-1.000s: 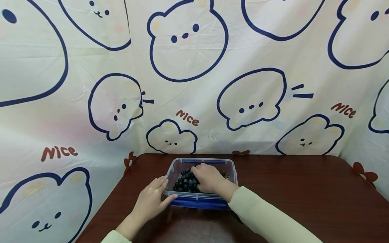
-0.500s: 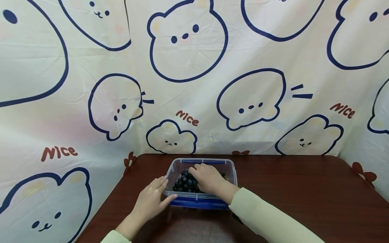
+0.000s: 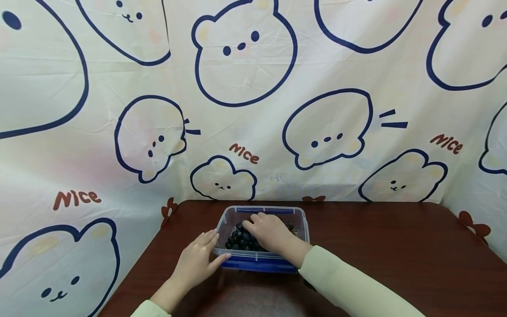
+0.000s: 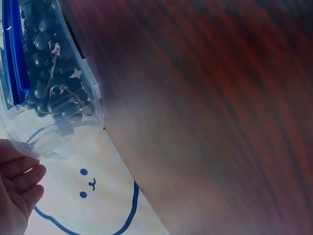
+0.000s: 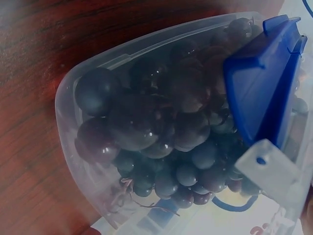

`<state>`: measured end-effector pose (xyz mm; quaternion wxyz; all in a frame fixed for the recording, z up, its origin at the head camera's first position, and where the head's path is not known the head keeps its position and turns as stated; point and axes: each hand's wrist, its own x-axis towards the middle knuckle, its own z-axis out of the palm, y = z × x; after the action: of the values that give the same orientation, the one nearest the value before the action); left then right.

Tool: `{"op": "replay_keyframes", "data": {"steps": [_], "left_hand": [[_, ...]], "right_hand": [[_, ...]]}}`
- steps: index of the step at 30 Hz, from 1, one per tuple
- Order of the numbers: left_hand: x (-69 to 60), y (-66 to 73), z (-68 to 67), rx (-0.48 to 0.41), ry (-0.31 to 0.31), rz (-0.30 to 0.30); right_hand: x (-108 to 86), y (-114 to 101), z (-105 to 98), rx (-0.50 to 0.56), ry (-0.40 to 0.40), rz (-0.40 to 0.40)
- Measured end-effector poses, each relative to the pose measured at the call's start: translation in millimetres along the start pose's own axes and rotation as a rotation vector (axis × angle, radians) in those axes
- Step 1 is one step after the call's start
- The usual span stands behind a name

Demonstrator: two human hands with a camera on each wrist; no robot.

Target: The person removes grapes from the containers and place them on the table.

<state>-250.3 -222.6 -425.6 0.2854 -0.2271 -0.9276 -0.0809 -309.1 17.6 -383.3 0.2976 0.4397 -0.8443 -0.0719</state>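
Note:
A clear plastic box [image 3: 259, 254] with blue latches holds dark grapes [image 3: 240, 240]. My left hand [image 3: 196, 260] rests against the box's left front corner, its fingers extended along the side and the thumb on the front rim. In the left wrist view, the fingers of that hand [image 4: 18, 183] touch the box's end. My right hand [image 3: 271, 231] reaches inside over the grapes with bent fingers; the fingertips are partly hidden, and whether they grip a grape is unclear. Through the box wall in the right wrist view, grapes [image 5: 181, 122] and a thin stem [image 5: 146, 203] show.
The box stands on a dark red-brown wooden table [image 3: 376, 251], near its back edge. Behind and at both sides hangs a pale cloth [image 3: 261, 132] printed with blue-outlined animal faces. A small dark object [image 3: 309, 285] lies partly under the right sleeve.
My right hand has shifted slightly to the left over the grapes inside the box. The left hand and the box have stayed in place.

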Motion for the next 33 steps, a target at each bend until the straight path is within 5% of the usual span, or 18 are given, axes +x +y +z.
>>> {"op": "replay_keyframes", "data": {"steps": [33], "left_hand": [[-0.3, -1.2, 1.3, 0.000, 0.041, 0.032]], "right_hand": [[-12.8, 16, -1, -0.139, 0.201, -0.259]]}}
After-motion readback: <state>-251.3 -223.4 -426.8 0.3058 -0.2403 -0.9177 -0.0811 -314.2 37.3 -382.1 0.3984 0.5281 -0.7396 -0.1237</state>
